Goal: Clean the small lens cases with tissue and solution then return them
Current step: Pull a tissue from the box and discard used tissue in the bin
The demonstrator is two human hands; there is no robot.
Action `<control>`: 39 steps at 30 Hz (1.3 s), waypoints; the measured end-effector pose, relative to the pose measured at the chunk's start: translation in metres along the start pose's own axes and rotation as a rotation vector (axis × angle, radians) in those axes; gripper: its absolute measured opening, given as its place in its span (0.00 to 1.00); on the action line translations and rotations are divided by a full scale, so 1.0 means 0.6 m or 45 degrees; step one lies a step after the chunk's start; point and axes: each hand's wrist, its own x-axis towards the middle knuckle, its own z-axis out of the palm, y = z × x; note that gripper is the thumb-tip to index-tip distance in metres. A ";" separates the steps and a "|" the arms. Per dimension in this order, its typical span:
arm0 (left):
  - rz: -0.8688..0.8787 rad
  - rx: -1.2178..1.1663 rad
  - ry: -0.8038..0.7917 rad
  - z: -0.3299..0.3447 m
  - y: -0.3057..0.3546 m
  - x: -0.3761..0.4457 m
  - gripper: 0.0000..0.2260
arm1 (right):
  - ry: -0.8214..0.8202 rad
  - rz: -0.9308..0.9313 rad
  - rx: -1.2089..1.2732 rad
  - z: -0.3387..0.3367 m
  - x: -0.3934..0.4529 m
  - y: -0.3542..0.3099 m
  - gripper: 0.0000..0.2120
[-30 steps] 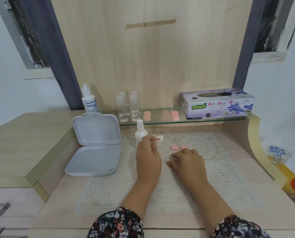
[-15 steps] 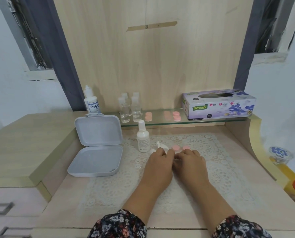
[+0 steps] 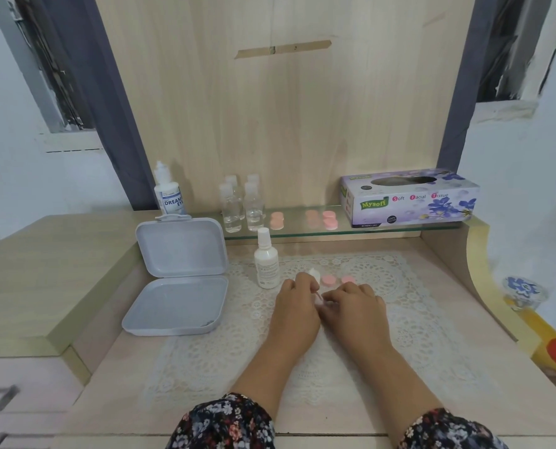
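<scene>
At the left of our desk (image 3: 160,367) the solution bottle (image 3: 266,260) stands upright, just beside our left hand (image 3: 297,307), whose fingers pinch a tissue wad (image 3: 314,274). Our right hand (image 3: 354,304) curls round a small lens case (image 3: 319,299), mostly hidden. A careless elbow could topple the bottle, or the case could slip.
</scene>
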 end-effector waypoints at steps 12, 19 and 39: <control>0.168 -0.013 0.152 -0.003 -0.008 -0.009 0.06 | 0.047 -0.003 0.057 -0.004 -0.004 -0.004 0.12; 0.343 0.418 0.183 0.000 -0.005 -0.011 0.10 | 0.054 0.041 0.028 -0.002 -0.005 -0.008 0.11; -0.213 -0.606 0.302 -0.020 -0.003 0.004 0.13 | 0.012 0.084 0.135 -0.007 0.002 -0.002 0.13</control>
